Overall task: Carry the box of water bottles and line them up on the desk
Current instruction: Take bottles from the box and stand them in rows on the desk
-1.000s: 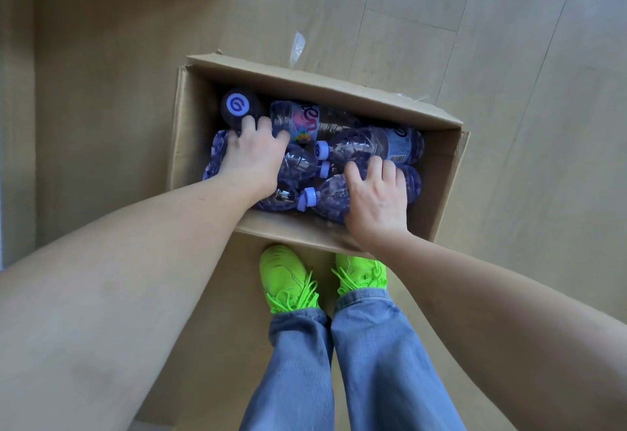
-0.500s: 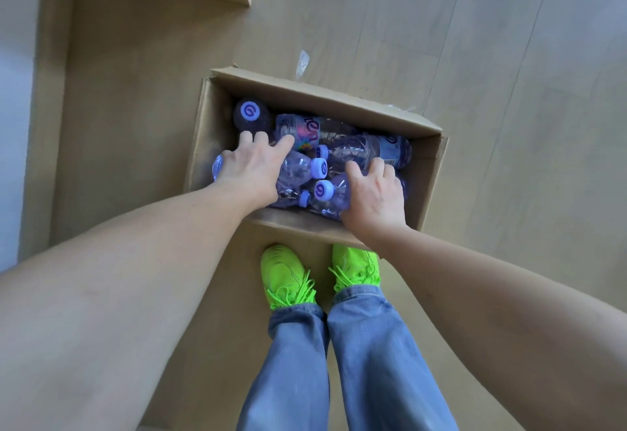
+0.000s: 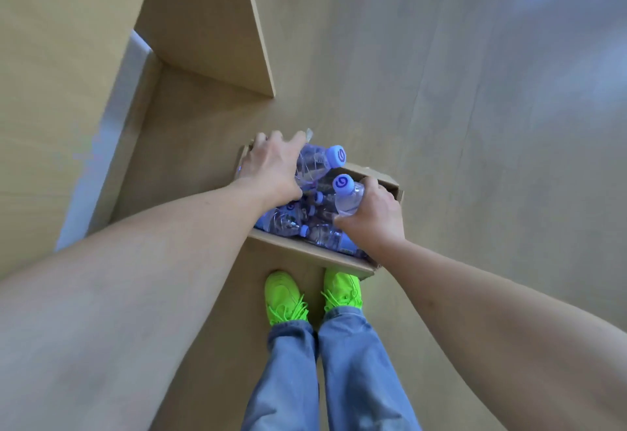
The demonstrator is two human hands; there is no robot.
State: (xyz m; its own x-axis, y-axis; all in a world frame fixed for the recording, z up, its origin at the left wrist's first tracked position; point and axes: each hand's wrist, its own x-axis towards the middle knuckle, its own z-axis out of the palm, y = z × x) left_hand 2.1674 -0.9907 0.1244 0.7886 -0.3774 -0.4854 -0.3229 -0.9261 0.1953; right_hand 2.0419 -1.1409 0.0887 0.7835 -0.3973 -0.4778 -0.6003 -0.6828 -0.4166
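At the far left a pale wooden surface (image 3: 51, 57), probably the desk, runs down the edge of the view, with an upright wooden panel (image 3: 217, 23) beside it. Right of that, the left hand (image 3: 271, 169) is curled round the body of a clear water bottle (image 3: 317, 162), its purple cap pointing right and raised above the far-left rim of the cardboard box (image 3: 305, 254). The box sits on the floor just ahead of the neon-green shoes (image 3: 312, 295), and more bottles (image 3: 291, 223) lie jumbled on their sides inside it. Further right, the right hand (image 3: 371, 217) is wrapped round a second bottle (image 3: 347, 194), cap tilted up and toward the left. The step in hand looks like lifting one bottle per hand out of the box. To do it well, bring each straight up clear of the rim and of the loose bottles below, turn both upright on the way, then set them down side by side on the desk at left, caps up.
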